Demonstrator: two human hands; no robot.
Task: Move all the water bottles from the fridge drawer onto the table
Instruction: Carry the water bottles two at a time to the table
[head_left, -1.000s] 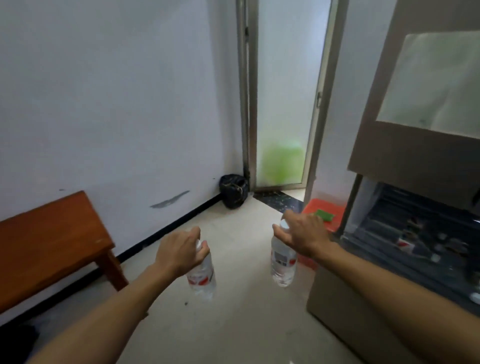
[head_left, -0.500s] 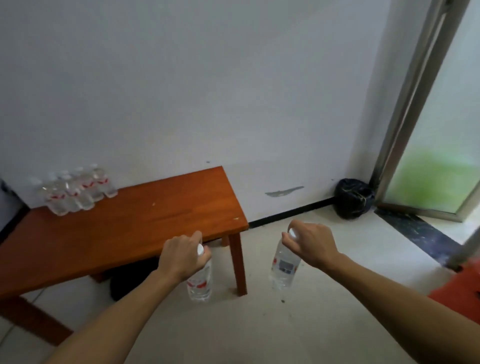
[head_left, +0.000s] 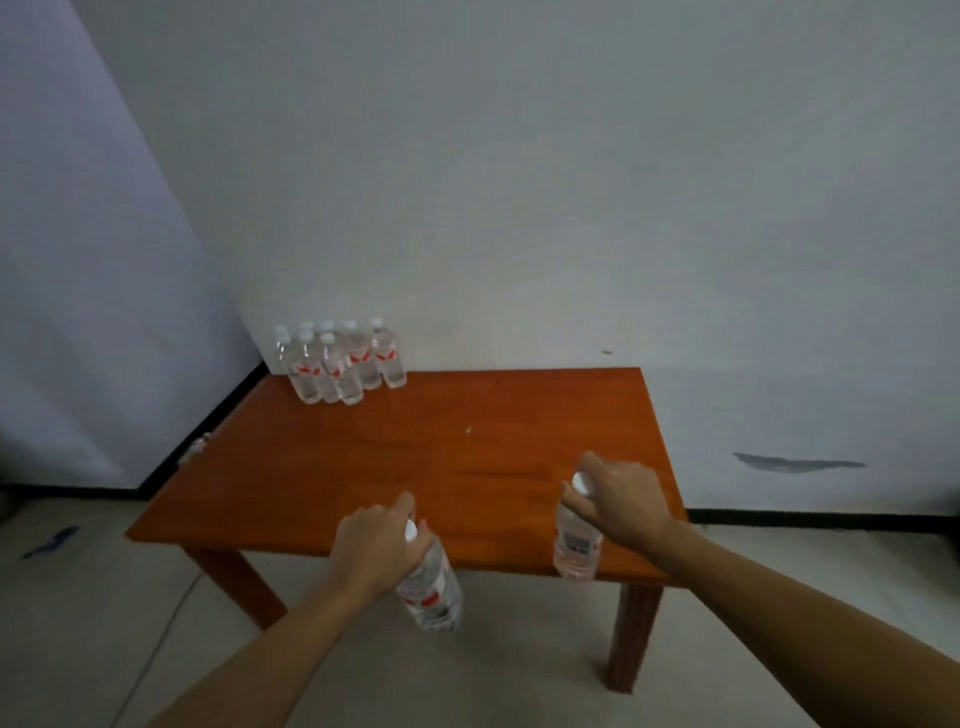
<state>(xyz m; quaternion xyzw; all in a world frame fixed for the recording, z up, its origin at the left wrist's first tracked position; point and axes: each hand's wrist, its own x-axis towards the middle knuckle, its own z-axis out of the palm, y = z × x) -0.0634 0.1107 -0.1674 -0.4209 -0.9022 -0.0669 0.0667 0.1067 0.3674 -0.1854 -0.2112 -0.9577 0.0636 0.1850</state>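
My left hand (head_left: 376, 551) has its fingers wrapped round the neck of one water bottle (head_left: 431, 592), which hangs tilted in the air at the near edge of the desk (head_left: 415, 457). My right hand (head_left: 618, 504) grips a second bottle (head_left: 574, 545) by the neck, near the near right corner. A cluster of bottles (head_left: 343, 364) stands upright at the far left corner, against the wall (head_left: 519, 182).

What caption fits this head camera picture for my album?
Left hand holds one bottle, right hand another bottle, beside the wooden table with more bottles.
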